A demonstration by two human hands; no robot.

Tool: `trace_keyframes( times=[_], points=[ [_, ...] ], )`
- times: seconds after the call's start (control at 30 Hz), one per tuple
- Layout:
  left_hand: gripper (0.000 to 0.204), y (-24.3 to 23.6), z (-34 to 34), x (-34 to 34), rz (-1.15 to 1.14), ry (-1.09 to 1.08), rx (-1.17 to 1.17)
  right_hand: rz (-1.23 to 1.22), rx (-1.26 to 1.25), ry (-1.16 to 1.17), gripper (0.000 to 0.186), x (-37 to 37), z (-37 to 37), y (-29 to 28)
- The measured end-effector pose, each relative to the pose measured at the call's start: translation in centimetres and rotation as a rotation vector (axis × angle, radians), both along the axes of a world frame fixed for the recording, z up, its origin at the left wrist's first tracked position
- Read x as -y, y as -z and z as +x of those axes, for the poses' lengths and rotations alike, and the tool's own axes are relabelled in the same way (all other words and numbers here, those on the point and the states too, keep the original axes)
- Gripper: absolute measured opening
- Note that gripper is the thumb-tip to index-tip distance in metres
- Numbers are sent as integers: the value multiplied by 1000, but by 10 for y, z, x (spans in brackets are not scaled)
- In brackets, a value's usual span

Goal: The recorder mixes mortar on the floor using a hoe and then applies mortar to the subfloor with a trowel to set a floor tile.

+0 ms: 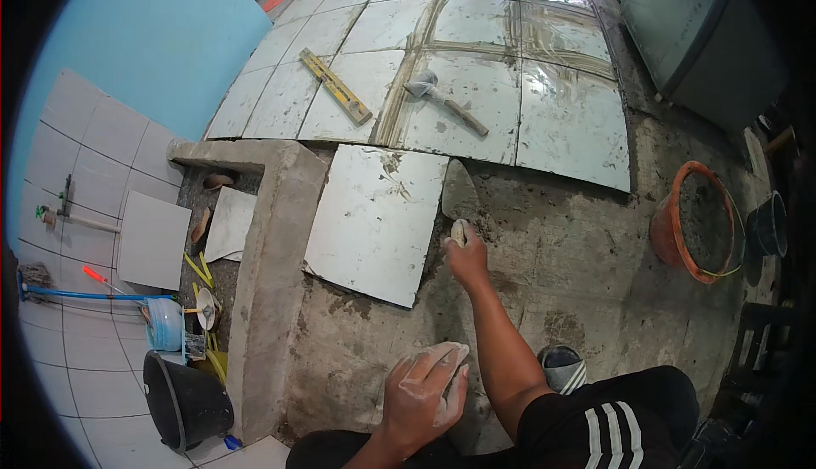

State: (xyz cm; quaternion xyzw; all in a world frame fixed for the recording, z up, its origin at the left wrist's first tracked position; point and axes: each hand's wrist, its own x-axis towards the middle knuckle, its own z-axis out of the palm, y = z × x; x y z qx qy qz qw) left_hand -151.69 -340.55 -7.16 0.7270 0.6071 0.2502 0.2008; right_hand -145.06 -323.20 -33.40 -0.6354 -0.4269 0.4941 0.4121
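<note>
My right hand (pixel 467 258) is closed round the handle of a trowel (pixel 461 193). The trowel's blade lies at the right edge of a loose white floor tile (pixel 374 222), beside its upper corner. This tile is smeared with grey mortar and sits between a low concrete curb and the bare floor. My left hand (pixel 422 392) hovers in front of me, below the tile and apart from it. Its fingers are half curled and coated in pale dust, with the thumb a little away from them and nothing seen between.
On the laid tiles (pixel 476 22) rest a yellow spirit level (pixel 336 86) and a mallet (pixel 446 102) with a wrapped head. An orange bucket (pixel 680 222) of mortar stands right. Left, beyond the concrete curb (pixel 268 256), are a black bucket (pixel 187 401) and a blue-handled brush (pixel 85 294).
</note>
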Motion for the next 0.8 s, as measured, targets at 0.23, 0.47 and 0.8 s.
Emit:
trace_keyframes(
  times=[0.23, 0.47, 0.8],
  points=[
    [24, 0, 5, -2, -5, 14, -10, -22, 64, -31, 58, 2, 11, -10],
    [23, -1, 11, -8, -25, 27, -20, -67, 54, -163, 61, -14, 18, -12],
    [24, 3, 20, -12, 9, 60, -4, 67, 131, -23, 57, -6, 13, -6]
  ],
)
